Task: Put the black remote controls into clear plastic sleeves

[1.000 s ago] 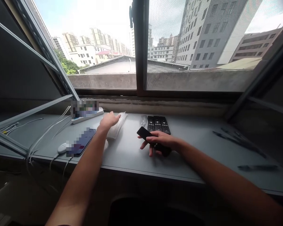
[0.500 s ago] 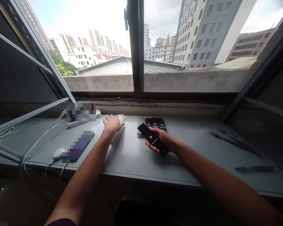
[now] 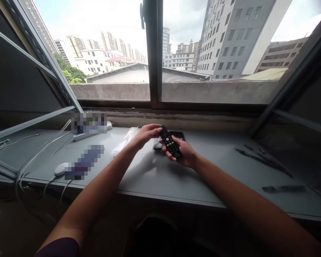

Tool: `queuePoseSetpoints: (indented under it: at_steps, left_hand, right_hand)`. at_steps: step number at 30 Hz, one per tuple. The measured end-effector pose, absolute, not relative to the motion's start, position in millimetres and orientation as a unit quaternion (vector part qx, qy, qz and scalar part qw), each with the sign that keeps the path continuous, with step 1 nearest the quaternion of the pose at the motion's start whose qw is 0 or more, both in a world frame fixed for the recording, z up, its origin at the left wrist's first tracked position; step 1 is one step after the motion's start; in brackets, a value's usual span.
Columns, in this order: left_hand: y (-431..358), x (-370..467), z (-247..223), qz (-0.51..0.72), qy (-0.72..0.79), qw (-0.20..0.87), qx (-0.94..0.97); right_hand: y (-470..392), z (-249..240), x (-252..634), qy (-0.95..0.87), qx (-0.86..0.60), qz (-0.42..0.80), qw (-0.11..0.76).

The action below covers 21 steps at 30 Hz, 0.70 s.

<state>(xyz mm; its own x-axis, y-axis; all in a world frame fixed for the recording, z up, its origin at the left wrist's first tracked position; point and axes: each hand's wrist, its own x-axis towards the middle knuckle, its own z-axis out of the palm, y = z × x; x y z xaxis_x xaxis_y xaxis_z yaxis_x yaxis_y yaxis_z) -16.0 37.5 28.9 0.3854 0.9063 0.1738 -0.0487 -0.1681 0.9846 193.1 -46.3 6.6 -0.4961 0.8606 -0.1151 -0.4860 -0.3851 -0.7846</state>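
A black remote control (image 3: pixel 170 143) with pale buttons is held tilted above the desk. My right hand (image 3: pixel 186 152) wraps round its lower part, the thumb lying on the button side. At its top end, the fingers of my left hand (image 3: pixel 150 132) pinch the remote. Behind it, more black remotes (image 3: pixel 179 135) lie on the desk, partly hidden by the held one and my hands. Something in clear wrapping (image 3: pixel 157 143) lies beside them, under my left hand. Clear plastic bags (image 3: pixel 125 141) lie flat to the left of my left forearm.
On the left are a blurred-out phone (image 3: pixel 87 162), a white round charger (image 3: pixel 61 169), a power strip (image 3: pixel 91 132) and white cables (image 3: pixel 29 164). Dark cables (image 3: pixel 264 160) lie on the grey desk (image 3: pixel 216 171) at right. Metal frames stand at both sides, before a window.
My left hand has moved right from the plastic bags to the remote's top end and closed on it. My right hand has raised the remote slightly.
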Motion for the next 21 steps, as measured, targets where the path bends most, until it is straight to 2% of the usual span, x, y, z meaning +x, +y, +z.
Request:
queuePoseSetpoints:
  at_steps: [3,7,13,21]
  left_hand:
    - [48,-16,19,0.511,0.357,0.514,0.590]
    - [50,-21,-1,0.585,0.393,0.384,0.597]
    - [51,-26,-16,0.534,0.415,0.335,0.656]
    - [46,-19,-17,0.474,0.425,0.263,0.725]
  right_hand:
    - [-47,11,195,-0.340,-0.245,0.793,0.443]
    - [-47,18,200,-0.300,-0.239,0.799,0.464]
    - [-41,20,205,-0.255,-0.322,0.759,0.506]
    - [-45,22,208,-0.275,-0.217,0.810,0.471]
